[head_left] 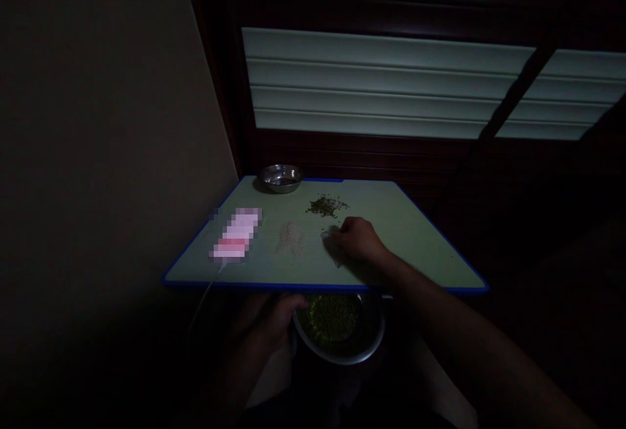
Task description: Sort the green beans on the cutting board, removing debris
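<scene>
My left hand (pixel 283 311) is closed on the rim of a metal bowl (pixel 364 354), below the table's front edge. Small greenish grains (pixel 332 318) lie in this bowl. Over the table my right hand (pixel 359 238) is closed with its fingers pinched and pointing down. A pale, clear-looking scrap (pixel 333 251) shows under and beside these fingertips; whether they grip it is hidden in the shade. Just beyond the hand is a loose pile of dark green grains (pixel 325 206). To its left a patch of pale, fine bits (pixel 290 240) is spread on the tabletop.
A small shiny metal bowl (pixel 281 179) stands at the far left corner of the pale, blue-edged table (pixel 411 246). A lit phone (pixel 237 235), blurred out, lies at the left with a cable (pixel 205 295) hanging off the front. Wall and slatted door enclose the left and back.
</scene>
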Available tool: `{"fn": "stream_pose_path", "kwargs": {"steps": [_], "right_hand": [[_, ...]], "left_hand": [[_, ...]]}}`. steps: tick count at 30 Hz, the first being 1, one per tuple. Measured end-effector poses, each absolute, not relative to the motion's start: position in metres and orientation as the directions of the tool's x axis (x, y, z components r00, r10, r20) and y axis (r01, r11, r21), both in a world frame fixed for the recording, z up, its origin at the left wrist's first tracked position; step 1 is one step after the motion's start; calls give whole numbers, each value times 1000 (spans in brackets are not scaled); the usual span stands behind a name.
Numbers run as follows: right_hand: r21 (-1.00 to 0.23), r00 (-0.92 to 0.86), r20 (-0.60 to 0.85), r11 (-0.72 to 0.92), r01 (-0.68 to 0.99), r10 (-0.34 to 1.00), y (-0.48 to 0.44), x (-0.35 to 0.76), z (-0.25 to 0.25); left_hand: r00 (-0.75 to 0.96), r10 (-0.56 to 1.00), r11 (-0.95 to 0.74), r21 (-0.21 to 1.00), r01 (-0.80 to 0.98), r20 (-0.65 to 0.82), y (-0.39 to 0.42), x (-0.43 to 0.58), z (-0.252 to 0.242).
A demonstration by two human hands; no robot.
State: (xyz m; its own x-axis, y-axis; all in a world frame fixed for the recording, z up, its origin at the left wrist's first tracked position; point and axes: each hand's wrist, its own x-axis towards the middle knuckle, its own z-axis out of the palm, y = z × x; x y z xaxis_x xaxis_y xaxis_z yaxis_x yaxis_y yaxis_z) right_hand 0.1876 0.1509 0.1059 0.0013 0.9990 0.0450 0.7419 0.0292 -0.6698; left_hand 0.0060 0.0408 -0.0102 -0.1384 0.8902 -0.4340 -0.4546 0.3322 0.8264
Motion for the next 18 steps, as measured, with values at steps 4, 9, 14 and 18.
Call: {"fn": "stream_pose_path", "kwargs": {"steps": [4, 9, 14, 18], "right_hand": [[-648, 50, 49, -6, 762, 998, 154, 197, 106], [-630, 85, -1, -66, 774, 996, 158, 201, 104], [-676, 82, -10, -67, 734, 997, 171, 193, 109], [-707, 41, -64, -75, 703, 997, 180, 184, 116]], "left_hand": [[-123, 887, 359, 832, -423, -445, 40, 7, -9], [-108, 903, 341, 848, -406, -415, 39, 6, -9], [-79, 887, 391, 830, -398, -455, 38, 6, -2], [-113, 878, 381, 822, -424, -465, 38, 7, 3]]}}
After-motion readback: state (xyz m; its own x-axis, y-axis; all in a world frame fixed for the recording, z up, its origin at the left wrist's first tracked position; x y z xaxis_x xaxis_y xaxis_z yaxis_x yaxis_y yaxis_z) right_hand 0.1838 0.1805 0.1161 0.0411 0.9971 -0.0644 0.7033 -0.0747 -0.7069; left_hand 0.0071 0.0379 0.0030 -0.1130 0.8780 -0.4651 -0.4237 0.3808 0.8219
